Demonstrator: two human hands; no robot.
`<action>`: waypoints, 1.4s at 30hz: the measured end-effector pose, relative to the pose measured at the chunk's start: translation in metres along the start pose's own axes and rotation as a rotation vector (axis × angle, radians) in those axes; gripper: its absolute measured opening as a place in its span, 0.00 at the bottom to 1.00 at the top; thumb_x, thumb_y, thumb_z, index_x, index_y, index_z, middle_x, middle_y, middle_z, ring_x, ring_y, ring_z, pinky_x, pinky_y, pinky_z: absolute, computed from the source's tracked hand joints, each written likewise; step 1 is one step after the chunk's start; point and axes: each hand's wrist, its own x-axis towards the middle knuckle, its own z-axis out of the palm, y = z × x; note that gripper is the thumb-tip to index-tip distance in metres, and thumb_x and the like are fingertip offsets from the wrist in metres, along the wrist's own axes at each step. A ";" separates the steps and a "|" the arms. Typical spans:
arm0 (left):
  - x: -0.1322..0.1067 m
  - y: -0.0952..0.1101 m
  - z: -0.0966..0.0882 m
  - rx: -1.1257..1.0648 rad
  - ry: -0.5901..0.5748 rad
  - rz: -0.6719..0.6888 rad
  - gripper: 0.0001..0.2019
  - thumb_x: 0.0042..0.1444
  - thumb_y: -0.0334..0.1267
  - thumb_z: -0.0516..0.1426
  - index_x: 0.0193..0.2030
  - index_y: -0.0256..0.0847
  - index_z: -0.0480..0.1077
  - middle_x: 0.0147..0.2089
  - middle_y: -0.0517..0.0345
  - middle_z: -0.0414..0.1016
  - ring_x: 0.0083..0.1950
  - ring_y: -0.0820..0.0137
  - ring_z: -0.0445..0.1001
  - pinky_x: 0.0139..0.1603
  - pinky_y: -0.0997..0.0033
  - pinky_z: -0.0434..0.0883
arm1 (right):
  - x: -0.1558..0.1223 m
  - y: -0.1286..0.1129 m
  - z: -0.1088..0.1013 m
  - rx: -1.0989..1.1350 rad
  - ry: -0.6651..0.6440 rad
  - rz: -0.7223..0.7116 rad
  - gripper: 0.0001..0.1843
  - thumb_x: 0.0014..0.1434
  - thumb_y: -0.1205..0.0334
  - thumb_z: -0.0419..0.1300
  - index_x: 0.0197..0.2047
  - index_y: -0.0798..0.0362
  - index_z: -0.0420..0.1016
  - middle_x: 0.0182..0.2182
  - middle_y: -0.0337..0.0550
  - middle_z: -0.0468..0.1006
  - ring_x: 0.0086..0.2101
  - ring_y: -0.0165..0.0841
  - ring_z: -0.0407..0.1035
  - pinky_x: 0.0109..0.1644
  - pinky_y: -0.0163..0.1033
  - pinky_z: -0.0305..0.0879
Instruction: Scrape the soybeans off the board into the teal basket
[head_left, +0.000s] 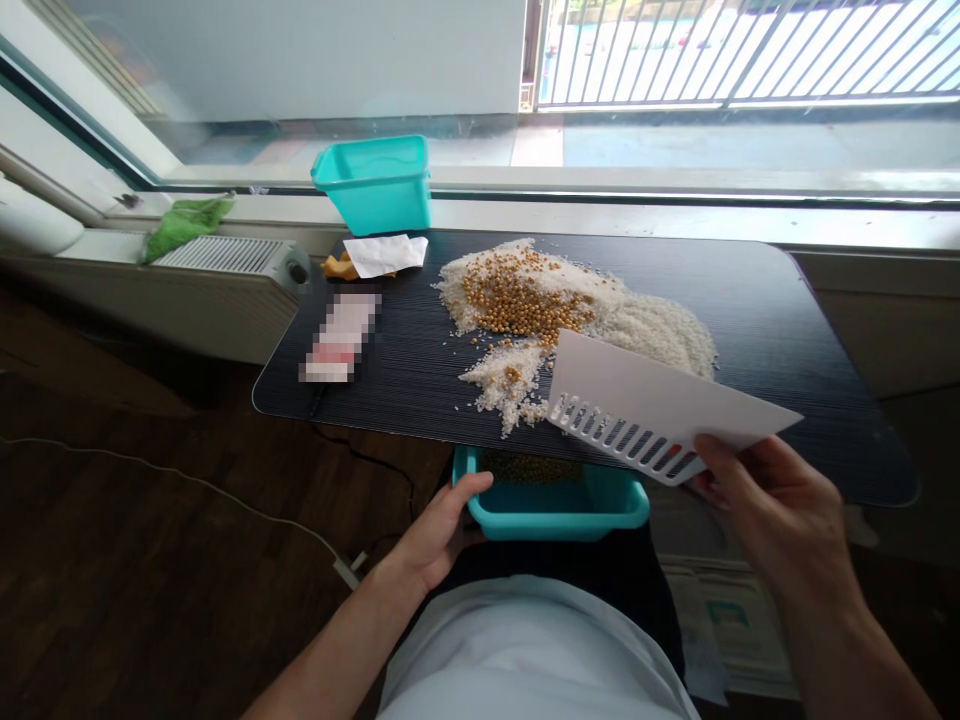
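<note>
- Looks most like a room in a home, though cannot be told firmly from a small office.
- Opens through a wide window (pixel 337 60) onto a barred railing (pixel 726 103) outside.
- Fitted below the sill (pixel 600 217) with a white radiator (pixel 247 290), knob (pixel 298 272) at its end, green cloth (pixel 187 225) lying on top.
- Floored in dark, wood-like boards (pixel 150 560), crossed by a loose pale cable (pixel 180 475).
- Furnished with a plain dark table (pixel 780 330) just beside the window, rather than any workbench or counter.

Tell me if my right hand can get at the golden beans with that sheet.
Likely yes: the right hand holds the slotted white sheet near the golden beans, and nothing upright seems to stand between them.
</note>
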 end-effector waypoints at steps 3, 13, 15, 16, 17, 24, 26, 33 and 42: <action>0.000 0.000 0.001 -0.002 0.006 -0.002 0.20 0.46 0.47 0.64 0.43 0.40 0.69 0.48 0.47 0.78 0.56 0.54 0.72 0.45 0.61 0.74 | 0.006 -0.006 -0.001 -0.008 0.023 -0.005 0.18 0.45 0.52 0.71 0.39 0.52 0.82 0.24 0.39 0.79 0.23 0.31 0.70 0.29 0.37 0.71; 0.001 0.000 0.000 0.000 0.002 -0.005 0.23 0.45 0.47 0.64 0.46 0.40 0.70 0.53 0.46 0.76 0.56 0.54 0.72 0.46 0.61 0.73 | -0.002 -0.027 0.011 0.030 -0.018 0.010 0.18 0.43 0.56 0.72 0.39 0.51 0.83 0.26 0.38 0.80 0.25 0.31 0.71 0.28 0.35 0.70; 0.001 0.000 0.000 0.000 0.005 -0.006 0.23 0.45 0.48 0.65 0.46 0.40 0.70 0.53 0.47 0.77 0.55 0.54 0.72 0.46 0.61 0.73 | -0.002 -0.027 0.010 0.013 -0.019 0.012 0.17 0.44 0.55 0.71 0.39 0.51 0.83 0.25 0.38 0.80 0.24 0.30 0.70 0.27 0.35 0.70; 0.001 0.000 0.000 0.000 0.006 -0.006 0.23 0.45 0.48 0.65 0.46 0.40 0.70 0.52 0.47 0.77 0.55 0.54 0.72 0.45 0.62 0.73 | -0.003 -0.027 0.010 0.014 -0.023 0.019 0.18 0.44 0.55 0.71 0.39 0.51 0.83 0.26 0.38 0.80 0.24 0.30 0.70 0.27 0.35 0.70; 0.001 0.000 0.000 0.000 0.007 -0.007 0.23 0.45 0.48 0.65 0.46 0.40 0.70 0.52 0.47 0.77 0.54 0.55 0.73 0.45 0.62 0.73 | -0.003 -0.027 0.011 0.022 -0.028 0.028 0.17 0.44 0.55 0.71 0.39 0.51 0.83 0.27 0.38 0.81 0.24 0.30 0.71 0.28 0.35 0.71; 0.002 -0.001 -0.001 0.000 0.025 -0.008 0.25 0.44 0.48 0.65 0.49 0.40 0.70 0.49 0.49 0.79 0.52 0.57 0.74 0.43 0.65 0.72 | -0.008 -0.025 0.008 0.033 -0.079 0.045 0.19 0.42 0.53 0.72 0.39 0.50 0.83 0.30 0.39 0.83 0.29 0.34 0.75 0.36 0.39 0.74; 0.002 -0.002 -0.001 -0.003 0.021 -0.007 0.26 0.44 0.48 0.65 0.49 0.40 0.70 0.50 0.49 0.78 0.53 0.56 0.74 0.43 0.64 0.72 | -0.009 -0.025 0.005 0.010 -0.081 0.039 0.19 0.42 0.53 0.72 0.39 0.50 0.83 0.29 0.39 0.83 0.29 0.35 0.75 0.35 0.39 0.74; 0.000 -0.001 -0.001 -0.013 0.004 0.000 0.24 0.44 0.48 0.65 0.46 0.40 0.71 0.51 0.47 0.78 0.55 0.54 0.73 0.45 0.62 0.73 | -0.019 -0.028 0.010 0.022 -0.147 0.018 0.14 0.45 0.56 0.70 0.37 0.48 0.83 0.29 0.36 0.83 0.29 0.33 0.74 0.35 0.38 0.74; 0.000 -0.001 -0.003 -0.008 -0.013 0.010 0.23 0.46 0.48 0.65 0.48 0.40 0.71 0.49 0.48 0.79 0.55 0.55 0.73 0.45 0.62 0.73 | -0.013 -0.012 0.018 0.015 -0.117 -0.027 0.13 0.45 0.52 0.70 0.33 0.50 0.81 0.22 0.36 0.79 0.21 0.30 0.67 0.22 0.35 0.66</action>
